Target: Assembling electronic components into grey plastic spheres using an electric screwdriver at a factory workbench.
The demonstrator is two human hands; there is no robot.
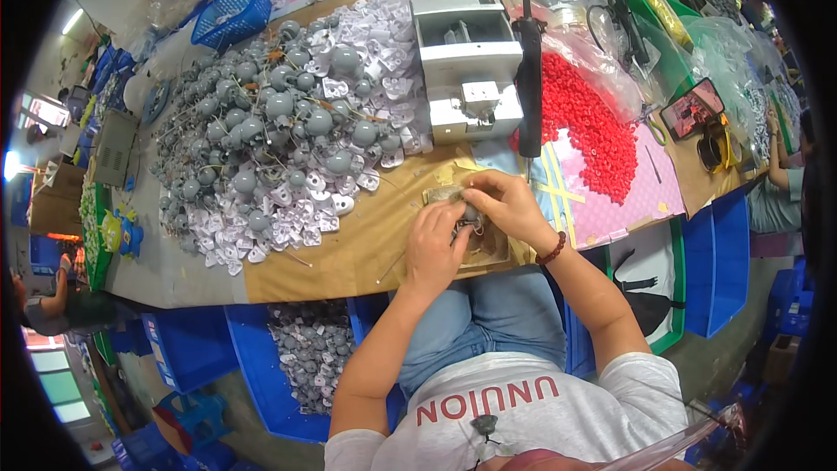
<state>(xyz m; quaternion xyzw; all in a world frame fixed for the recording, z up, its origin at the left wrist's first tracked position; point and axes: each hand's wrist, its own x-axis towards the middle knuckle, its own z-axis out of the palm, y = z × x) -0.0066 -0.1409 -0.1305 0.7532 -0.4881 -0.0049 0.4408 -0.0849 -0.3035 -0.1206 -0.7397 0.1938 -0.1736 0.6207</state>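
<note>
Grey piece: a small rounded grey piece (471,214) sits between our two hands, just above a worn block (493,249) at the table's near edge; our fingers cover much of it.
Step in hand: we judge this to be close fingertip work on that one piece, both hands sharing it.
Next move: it seems to call for a steady left hold and a small, precise motion of the right fingertips.
Left hand: our left hand (433,240) comes in from the near left, fingers curled, thumb and forefinger narrowed around the piece.
Right hand: our right hand (508,202) arches over from the right, wrist bent inward, thumb and forefinger narrow at the piece's upper side; what they pinch, we cannot tell.
Bracelet: dark red beads (551,249) circle our right wrist.
Left of the block: grey parts (279,106) lie heaped among white pieces (384,44).
Beyond: a pale metal device (466,67) stands on the table, red pieces (575,109) to its right.
</note>
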